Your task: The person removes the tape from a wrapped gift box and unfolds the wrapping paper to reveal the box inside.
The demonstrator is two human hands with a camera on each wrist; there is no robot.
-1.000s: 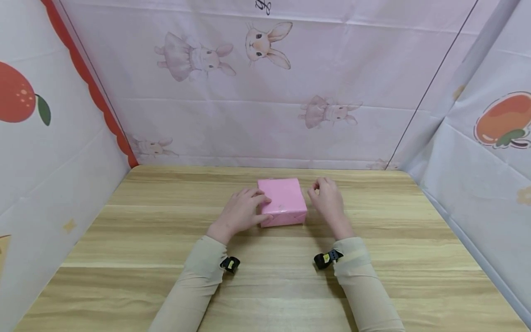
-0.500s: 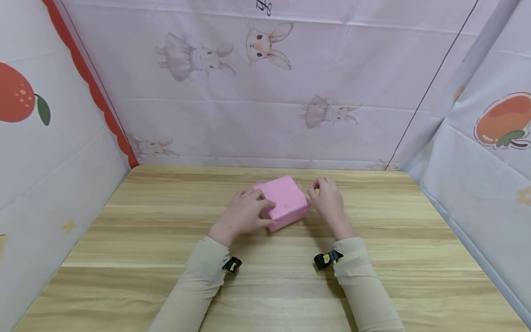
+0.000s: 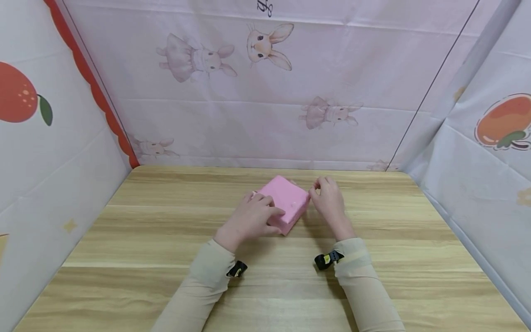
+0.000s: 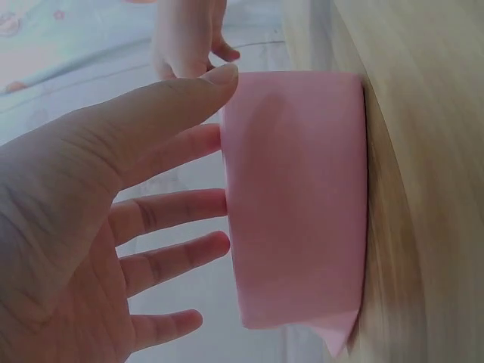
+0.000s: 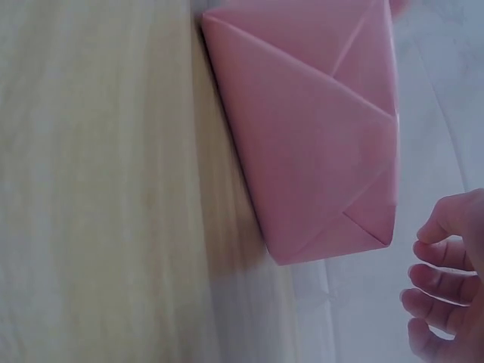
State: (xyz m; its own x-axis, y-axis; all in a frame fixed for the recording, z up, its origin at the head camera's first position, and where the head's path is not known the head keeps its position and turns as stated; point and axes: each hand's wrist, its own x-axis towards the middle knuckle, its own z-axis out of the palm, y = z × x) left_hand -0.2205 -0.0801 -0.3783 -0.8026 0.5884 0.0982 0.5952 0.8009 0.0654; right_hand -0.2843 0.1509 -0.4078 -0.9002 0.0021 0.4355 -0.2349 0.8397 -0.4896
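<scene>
A box wrapped in pink paper [image 3: 284,196] sits turned at an angle near the back of the wooden table. My left hand [image 3: 253,216] rests on its near left side, fingers spread and nearly straight, fingertips at the top edge in the left wrist view. There, a loose paper flap [image 4: 340,333] sticks out at one end. Folded triangles of paper cover the end face [image 5: 318,144] in the right wrist view. Beside the box's right corner, my right hand [image 3: 328,203] has curled fingers, thumb tip against the index finger; nothing shows between them.
The wood-grain table [image 3: 145,258] reaches back to a pink cloth wall [image 3: 232,120] printed with rabbits. White cloth walls with fruit prints close off the left and right sides. Each wrist wears a black strap [image 3: 237,269] with a small camera.
The box has turned from square-on to a diagonal, its near corner now pointing toward me. My left hand moved slightly right with it. The right hand has stayed almost still.
</scene>
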